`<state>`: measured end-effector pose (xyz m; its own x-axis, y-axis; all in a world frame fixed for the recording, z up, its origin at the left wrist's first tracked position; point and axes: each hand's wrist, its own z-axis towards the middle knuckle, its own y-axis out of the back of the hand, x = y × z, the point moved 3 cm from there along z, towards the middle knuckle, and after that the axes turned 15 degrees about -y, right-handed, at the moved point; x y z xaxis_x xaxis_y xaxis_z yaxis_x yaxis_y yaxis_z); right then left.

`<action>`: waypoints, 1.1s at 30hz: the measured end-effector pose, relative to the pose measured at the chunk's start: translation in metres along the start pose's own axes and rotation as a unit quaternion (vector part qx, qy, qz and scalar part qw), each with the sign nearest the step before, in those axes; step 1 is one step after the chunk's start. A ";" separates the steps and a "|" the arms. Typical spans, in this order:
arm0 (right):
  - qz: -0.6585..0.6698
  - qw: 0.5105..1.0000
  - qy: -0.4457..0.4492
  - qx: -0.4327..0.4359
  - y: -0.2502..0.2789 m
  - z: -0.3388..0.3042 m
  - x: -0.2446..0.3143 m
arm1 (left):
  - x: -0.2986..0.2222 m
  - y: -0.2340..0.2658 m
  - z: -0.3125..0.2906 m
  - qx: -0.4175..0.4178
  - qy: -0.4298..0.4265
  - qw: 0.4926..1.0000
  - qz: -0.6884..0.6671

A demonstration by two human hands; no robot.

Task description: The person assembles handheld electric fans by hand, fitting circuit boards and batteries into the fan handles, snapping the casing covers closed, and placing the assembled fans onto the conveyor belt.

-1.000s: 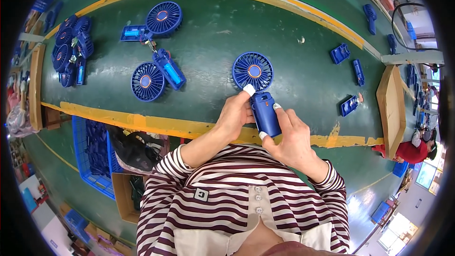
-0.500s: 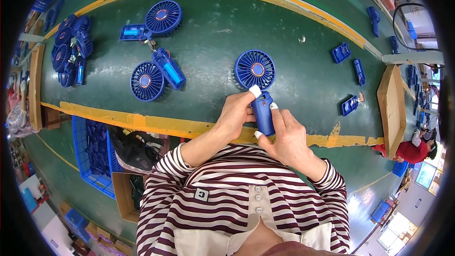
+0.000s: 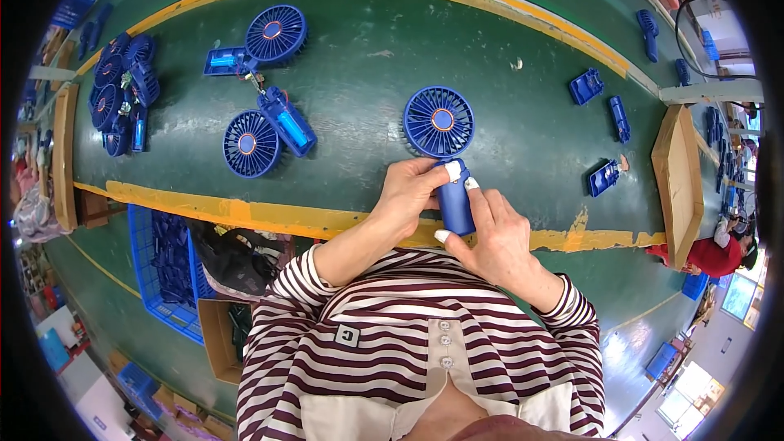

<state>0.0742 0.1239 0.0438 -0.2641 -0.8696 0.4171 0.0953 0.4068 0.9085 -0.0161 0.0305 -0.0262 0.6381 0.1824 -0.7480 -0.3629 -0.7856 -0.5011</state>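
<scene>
Both hands are on the handle of a blue handheld fan (image 3: pixel 439 121), whose round grille points away from me. My left hand (image 3: pixel 406 196) grips the handle's upper left side, its white-covered thumb pressed on the front just below the head. With its fingers along the right side and its thumb near the bottom end, my right hand (image 3: pixel 496 237) holds the same handle. White coverings wrap several fingertips. Left of my hands lie two opened fans, one nearer (image 3: pixel 252 144) and one farther (image 3: pixel 276 34), each with a blue battery showing in its handle.
A pile of blue fans (image 3: pixel 110 98) lies at the table's left end. Several blue handle shells (image 3: pixel 603 178) are spread at the right, near a cardboard tray (image 3: pixel 678 180). A blue crate (image 3: pixel 167 278) and a cardboard box (image 3: pixel 219 339) stand below the table's yellow front edge (image 3: pixel 245 212).
My left thumb has moved down from the fan's neck onto the handle front, covering the small opening and button seen there before. The right hand keeps its hold; the view has shifted slightly.
</scene>
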 end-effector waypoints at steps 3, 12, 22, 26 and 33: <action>0.002 1.000 -0.005 -0.002 0.000 -0.002 -0.002 | -0.001 -0.001 0.000 -0.003 -0.001 1.000 0.006; 0.103 0.987 -0.116 0.032 -0.007 -0.005 -0.014 | -0.003 0.002 0.000 -0.041 -0.017 0.999 0.003; 0.478 0.744 -0.375 0.276 -0.036 -0.002 -0.033 | -0.004 0.005 0.000 -0.040 -0.029 0.999 0.001; 0.492 0.730 -0.379 0.285 -0.036 -0.003 -0.034 | -0.003 0.005 0.000 -0.039 -0.021 0.999 0.004; 0.474 0.797 -0.302 0.222 -0.042 0.004 -0.034 | 0.000 0.003 -0.001 -0.013 -0.057 0.998 0.003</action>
<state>0.0751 0.1376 -0.0089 -0.7030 0.1256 0.7000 0.2128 0.9763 0.0385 -0.0167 0.0275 -0.0281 0.5538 0.2435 -0.7963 -0.3476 -0.8013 -0.4868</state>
